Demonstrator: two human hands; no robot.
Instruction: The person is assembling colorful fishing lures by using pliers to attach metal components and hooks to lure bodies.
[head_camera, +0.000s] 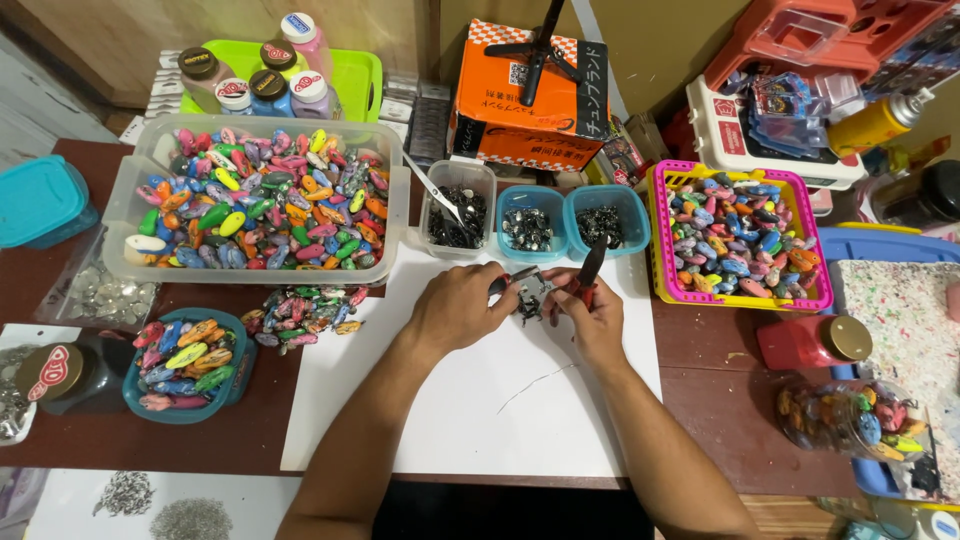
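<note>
Left hand (455, 305) fingers closed on a small grey metal piece (528, 293). Right hand (590, 315) fingers grip red-handled pliers (590, 268), tips at the piece. White sheet (480, 400) on bench beneath; blue tubs (565, 205) just beyond fingertips.

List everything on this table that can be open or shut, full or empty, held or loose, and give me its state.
left hand: gripping a small metal piece
right hand: holding pliers
large clear tub: uncovered, heaped with colourful pieces
pink basket: open, nearly full
teal bowl: open, full
red jar: lid on
teal box: lid on
three small tubs: open, partly filled
</note>
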